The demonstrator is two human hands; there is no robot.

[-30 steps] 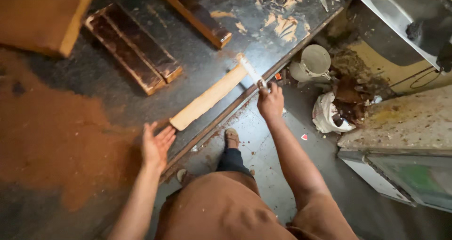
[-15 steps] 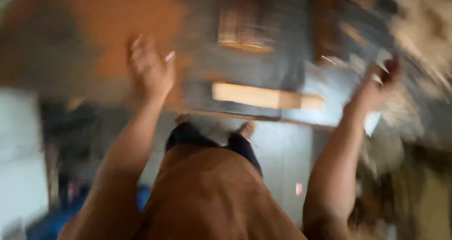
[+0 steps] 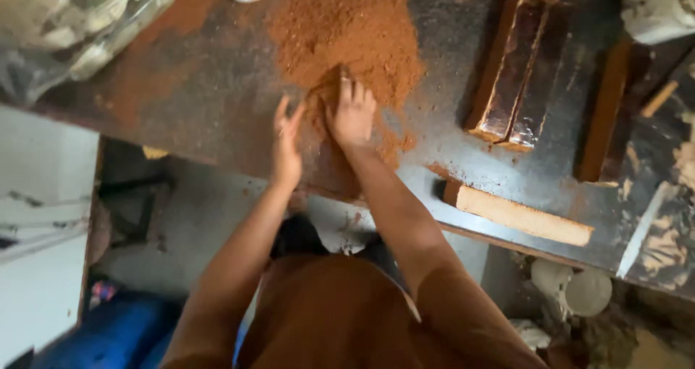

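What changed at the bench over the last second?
Both hands left the pale wooden bar at the bench edge and moved to the reddish-brown powder heap. The left hand now stands edge-on beside it and the right hand presses into it. The bar and the dark double mould stayed put on the bench.

Dim, even light; soft focus, slight blur at edges.

Both hands, left hand (image 3: 286, 148) and right hand (image 3: 352, 112), seemingly scoop reddish-brown powder (image 3: 347, 29) on the dark table (image 3: 203, 87).
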